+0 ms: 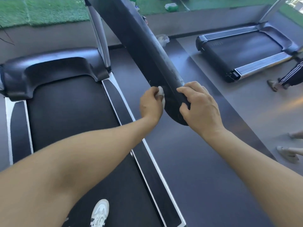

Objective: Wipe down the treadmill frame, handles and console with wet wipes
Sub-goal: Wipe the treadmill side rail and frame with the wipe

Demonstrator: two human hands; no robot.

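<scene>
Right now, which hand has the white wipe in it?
The left hand holds the wet wipe, bunched against the handle's side. The right hand holds no wipe; it only grips the handle's end.

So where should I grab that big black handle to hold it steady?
Grip the handle near its rounded lower end, coming over the top from the right, as the right hand does. It is a long sloping bar, so fingers wrap across it there, leaving the left side free for the wipe in the left hand.
</scene>
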